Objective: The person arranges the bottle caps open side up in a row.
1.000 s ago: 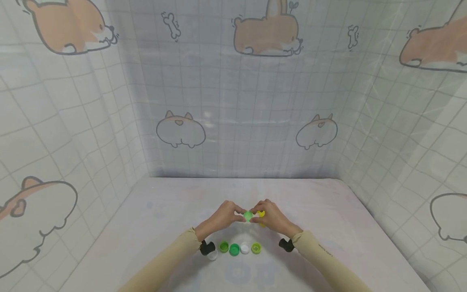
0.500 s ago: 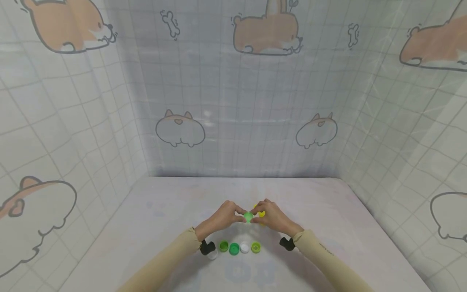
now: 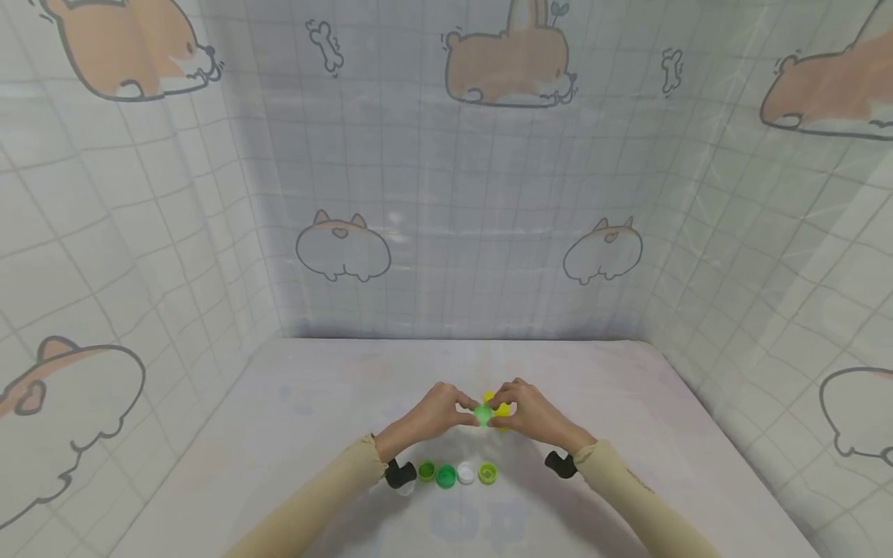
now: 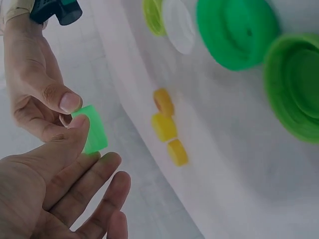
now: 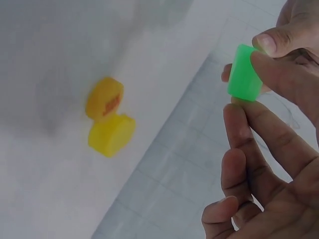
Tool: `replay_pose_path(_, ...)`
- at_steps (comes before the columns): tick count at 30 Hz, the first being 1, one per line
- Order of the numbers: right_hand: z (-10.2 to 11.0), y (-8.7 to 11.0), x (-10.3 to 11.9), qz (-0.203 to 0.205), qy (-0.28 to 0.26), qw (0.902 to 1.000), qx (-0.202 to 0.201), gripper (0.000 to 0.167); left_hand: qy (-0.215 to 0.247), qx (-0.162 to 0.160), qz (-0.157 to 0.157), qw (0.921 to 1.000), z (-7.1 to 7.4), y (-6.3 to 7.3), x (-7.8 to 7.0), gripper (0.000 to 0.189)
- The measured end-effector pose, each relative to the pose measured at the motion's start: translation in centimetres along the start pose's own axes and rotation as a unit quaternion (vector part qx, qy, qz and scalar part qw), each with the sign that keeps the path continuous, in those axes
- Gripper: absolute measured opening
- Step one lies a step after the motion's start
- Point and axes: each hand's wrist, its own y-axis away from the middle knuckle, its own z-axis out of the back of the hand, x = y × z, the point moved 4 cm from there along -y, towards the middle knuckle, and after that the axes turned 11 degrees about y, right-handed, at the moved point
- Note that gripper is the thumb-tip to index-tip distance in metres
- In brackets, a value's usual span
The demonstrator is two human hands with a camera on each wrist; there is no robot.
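A translucent bright green bottle cap (image 3: 484, 415) is held up above the table between both hands. My left hand (image 3: 434, 411) pinches it from the left with thumb and fingers, and my right hand (image 3: 532, 411) pinches it from the right. In the left wrist view the green cap (image 4: 96, 133) stands on edge between the two thumbs, while the left hand's other fingers spread apart. The right wrist view shows the same cap (image 5: 244, 74) side-on. Several yellow and orange caps (image 4: 164, 127) lie in a row beyond, partly hidden by the right hand in the head view.
Nearer the body, a row holds an olive-green cap (image 3: 426, 471), a deep green cap (image 3: 446, 476), a white cap (image 3: 466, 473) and a yellow-green cap (image 3: 487, 473). A whitish cap (image 3: 405, 488) sits partly behind the left wrist's black camera (image 3: 401, 474). Patterned curtains (image 3: 446, 294) surround the table.
Both hands have shifted slightly to the right with the green cap between them. More of the yellow caps now shows beside the right hand.
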Motion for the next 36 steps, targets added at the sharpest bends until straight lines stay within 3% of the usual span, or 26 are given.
replay_pose_path(7, 1.3, 1.5, 0.1, -0.009, -0.001, 0.9998, 0.018, 0.025, -0.015, 0.007, -0.007, 0.9998, -0.7, 0.0, -1.7, 0.03)
replay_pose_path(15, 2.5, 2.9, 0.1, 0.005, 0.0, 0.9991, 0.042, 0.025, -0.028, 0.017, 0.002, 0.9995, -1.8, 0.0, -3.0, 0.028)
replay_pose_path(20, 2.8, 3.5, 0.3, 0.023, 0.03, 0.9977, 0.057, 0.024, -0.036, 0.029, -0.011, 0.9989, -2.8, 0.0, -3.6, 0.027)
replay_pose_path(25, 2.8, 3.9, 0.5, 0.029, 0.041, 0.9958, 0.076, 0.023, -0.049, 0.044, -0.022, 0.9976, -3.7, 0.1, -3.8, 0.027)
replay_pose_path(32, 2.1, 4.3, 0.3, 0.01, 0.039, 0.9922, 0.118, 0.022, -0.059, 0.068, 0.003, 0.996, -5.1, 0.2, -3.6, 0.024)
replay_pose_path(36, 1.5, 4.5, 0.2, 0.006, 0.041, 0.9907, 0.129, 0.022, -0.084, 0.069, -0.001, 0.9941, -5.9, 0.2, -3.4, 0.025)
